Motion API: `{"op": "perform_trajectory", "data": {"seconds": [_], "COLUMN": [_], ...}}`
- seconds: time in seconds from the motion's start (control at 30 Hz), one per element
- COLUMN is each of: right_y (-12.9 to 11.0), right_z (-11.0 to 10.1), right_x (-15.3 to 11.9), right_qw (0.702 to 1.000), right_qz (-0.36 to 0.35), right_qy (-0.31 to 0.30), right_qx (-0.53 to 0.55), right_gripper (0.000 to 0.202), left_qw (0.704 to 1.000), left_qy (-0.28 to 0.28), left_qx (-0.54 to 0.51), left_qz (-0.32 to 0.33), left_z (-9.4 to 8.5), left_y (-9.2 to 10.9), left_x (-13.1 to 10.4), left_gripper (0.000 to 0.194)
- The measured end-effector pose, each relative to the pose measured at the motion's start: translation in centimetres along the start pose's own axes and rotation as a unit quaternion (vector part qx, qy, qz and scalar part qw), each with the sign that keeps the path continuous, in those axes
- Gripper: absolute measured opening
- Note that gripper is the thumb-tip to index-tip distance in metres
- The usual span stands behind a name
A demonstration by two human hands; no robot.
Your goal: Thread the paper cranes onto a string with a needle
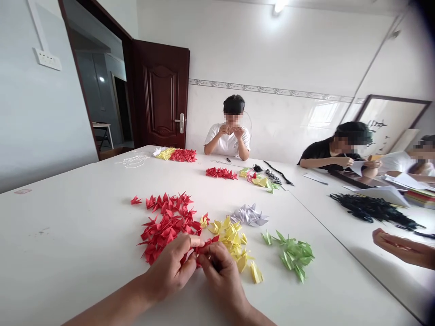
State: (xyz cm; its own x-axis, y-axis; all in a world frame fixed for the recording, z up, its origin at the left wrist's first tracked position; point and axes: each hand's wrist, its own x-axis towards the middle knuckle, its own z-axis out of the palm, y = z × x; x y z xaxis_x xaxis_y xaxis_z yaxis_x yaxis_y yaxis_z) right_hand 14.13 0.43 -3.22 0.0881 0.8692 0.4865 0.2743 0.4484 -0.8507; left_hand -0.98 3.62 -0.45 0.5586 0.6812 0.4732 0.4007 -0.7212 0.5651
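My left hand (175, 262) and my right hand (222, 274) meet over the near part of the white table (91, 253), fingers pinched on a small red folded paper piece (212, 241) between them. Most of that piece is hidden by my fingers. Just beyond my left hand lies a heap of red folded papers (166, 226). Yellow folded papers (233, 235) spread past my right hand. Farther back are pale lilac ones (250, 214), and green ones (295, 254) lie to the right.
Across the table sits a person in white (227, 138) behind more red papers (183, 155). At the right are a person in black (319, 151), black cords (370, 208), paper sheets (380, 194) and another person's hand (401, 246). White strings (134, 159) lie far left.
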Motion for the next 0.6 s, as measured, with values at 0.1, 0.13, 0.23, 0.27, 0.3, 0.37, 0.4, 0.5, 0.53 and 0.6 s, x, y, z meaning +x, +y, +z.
{"op": "perform_trajectory", "data": {"seconds": [0.1,0.13,0.23,0.27,0.3,0.37,0.4,0.5,0.53,0.6], "right_y": [-0.8,-1.1,-1.5,-1.5,-1.5,-1.4,-1.2,-0.7,-0.5,0.2], "right_z": [0.0,0.0,-0.1,-0.1,-0.1,-0.1,0.0,0.2,0.4,0.8], "right_x": [0.0,0.0,-0.1,-0.1,0.0,0.1,0.2,0.5,0.6,0.7], "right_qw": [1.000,0.999,0.999,0.999,1.000,1.000,0.999,0.992,0.989,0.983], "right_qz": [-0.024,-0.033,-0.041,-0.033,-0.020,0.014,0.032,0.067,0.073,0.081], "right_qy": [-0.017,-0.019,-0.018,-0.015,-0.012,-0.005,-0.002,0.021,0.032,0.055], "right_qx": [-0.003,-0.001,0.001,0.002,0.004,0.021,0.037,0.103,0.124,0.157], "right_gripper": [0.009,0.010,0.012,0.013,0.014,0.016,0.017,0.019,0.020,0.025], "left_qw": [1.000,1.000,0.999,0.998,0.998,0.997,0.996,0.997,0.997,0.997], "left_qy": [-0.007,-0.007,-0.002,0.003,0.011,0.028,0.036,0.035,0.032,0.030], "left_qx": [0.011,0.015,0.035,0.043,0.049,0.054,0.052,0.040,0.037,0.039], "left_qz": [0.009,0.009,0.030,0.040,0.047,0.055,0.057,0.062,0.064,0.068], "left_z": [-0.2,-0.3,-0.4,-0.5,-0.5,-0.6,-0.6,-0.7,-0.7,-0.5], "left_y": [-0.5,-0.7,-0.9,-0.9,-0.9,-0.7,-0.6,-0.5,-0.5,-0.7], "left_x": [0.0,0.0,0.2,0.3,0.4,0.6,0.7,0.8,0.8,0.8], "left_gripper": [0.025,0.024,0.024,0.024,0.024,0.026,0.028,0.031,0.031,0.030]}}
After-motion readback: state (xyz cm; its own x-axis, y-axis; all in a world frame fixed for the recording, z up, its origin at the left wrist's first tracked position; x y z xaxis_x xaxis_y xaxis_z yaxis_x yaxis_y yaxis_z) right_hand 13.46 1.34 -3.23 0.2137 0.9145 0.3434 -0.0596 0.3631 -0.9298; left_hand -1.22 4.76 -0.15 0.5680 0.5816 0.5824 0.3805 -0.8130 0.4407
